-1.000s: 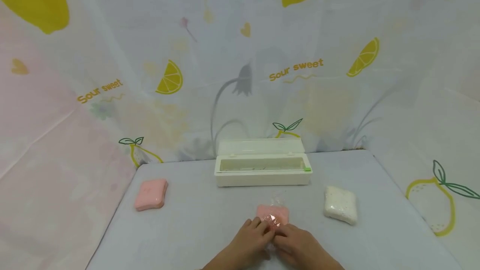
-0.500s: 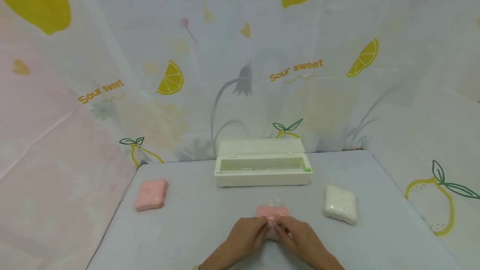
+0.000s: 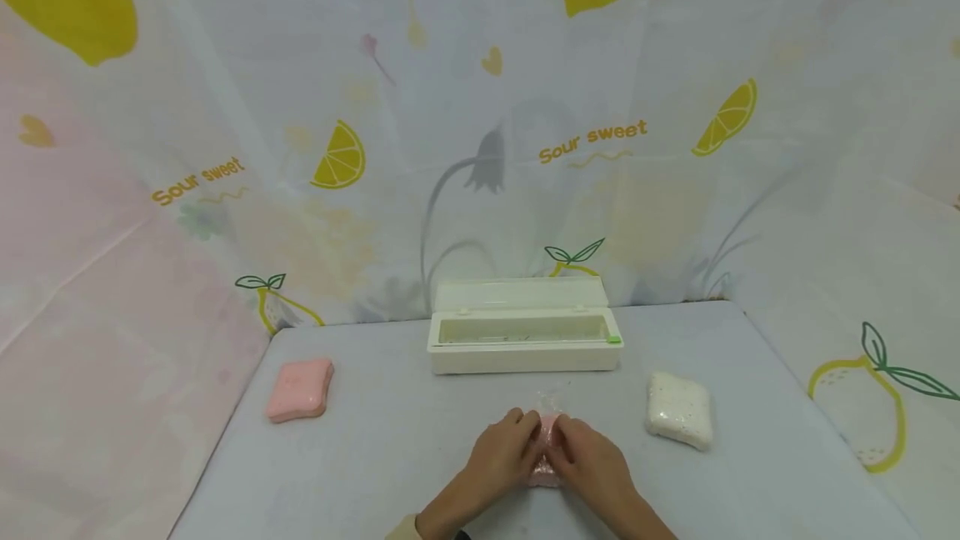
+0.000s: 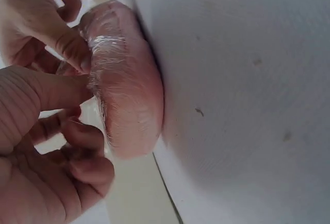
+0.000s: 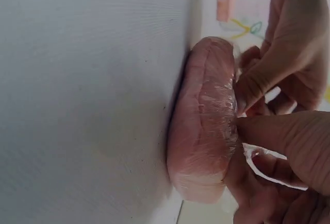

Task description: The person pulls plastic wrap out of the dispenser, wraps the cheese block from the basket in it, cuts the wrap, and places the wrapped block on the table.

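A pink bar of soap (image 3: 545, 477), square with rounded corners, lies near the table's front under clear plastic film (image 4: 109, 44). My left hand (image 3: 502, 454) and right hand (image 3: 596, 463) meet over it from either side. In the left wrist view, the left thumb and fingers pinch film at the top face of the wrapped soap (image 4: 131, 105). From the right wrist view, the right hand (image 5: 294, 167) does the same, its thumb tip against the film close to the left thumb. A loose end of film sticks out beyond the far edge. The fingers hide most of the top face.
Behind the hands stands a long white box (image 3: 525, 359) with its lid raised and a green slider at its right end. Another pink soap bar (image 3: 300, 390) lies at the left. At the right is a white speckled bar (image 3: 679, 409), shiny as if wrapped.
Both hands have shifted forward over the soap, and its near end now shows below them. The box and the other two bars stay where they were.
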{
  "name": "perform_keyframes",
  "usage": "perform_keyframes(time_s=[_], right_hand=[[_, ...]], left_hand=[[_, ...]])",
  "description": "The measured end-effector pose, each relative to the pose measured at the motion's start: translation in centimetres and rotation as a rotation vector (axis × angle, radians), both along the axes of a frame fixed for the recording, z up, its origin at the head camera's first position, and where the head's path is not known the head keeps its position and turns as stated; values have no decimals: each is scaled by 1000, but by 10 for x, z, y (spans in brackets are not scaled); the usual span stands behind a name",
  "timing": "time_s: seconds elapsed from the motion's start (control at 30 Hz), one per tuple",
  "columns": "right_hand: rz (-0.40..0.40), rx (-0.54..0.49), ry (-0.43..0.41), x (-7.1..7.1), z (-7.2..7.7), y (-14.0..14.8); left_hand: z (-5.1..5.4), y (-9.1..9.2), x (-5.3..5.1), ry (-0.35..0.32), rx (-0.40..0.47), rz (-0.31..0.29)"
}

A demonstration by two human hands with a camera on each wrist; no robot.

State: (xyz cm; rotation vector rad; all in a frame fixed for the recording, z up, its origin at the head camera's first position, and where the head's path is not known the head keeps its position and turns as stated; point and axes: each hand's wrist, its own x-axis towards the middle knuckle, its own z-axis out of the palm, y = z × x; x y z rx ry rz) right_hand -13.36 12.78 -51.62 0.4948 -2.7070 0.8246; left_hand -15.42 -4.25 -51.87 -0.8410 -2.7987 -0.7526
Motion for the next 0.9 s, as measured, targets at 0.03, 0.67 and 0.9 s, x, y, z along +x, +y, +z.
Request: perform_keyframes(time_s=[0.03, 0.67, 0.9], right_hand=[[-16, 36, 14, -2, 0, -1], [-120, 173, -146, -21, -2, -2], [-70, 17, -286, -13, 23, 26]], left_hand=[[0, 1, 0, 25, -12, -23], [-2, 10, -7, 19, -333, -62], [3, 22, 7, 317, -427, 35]])
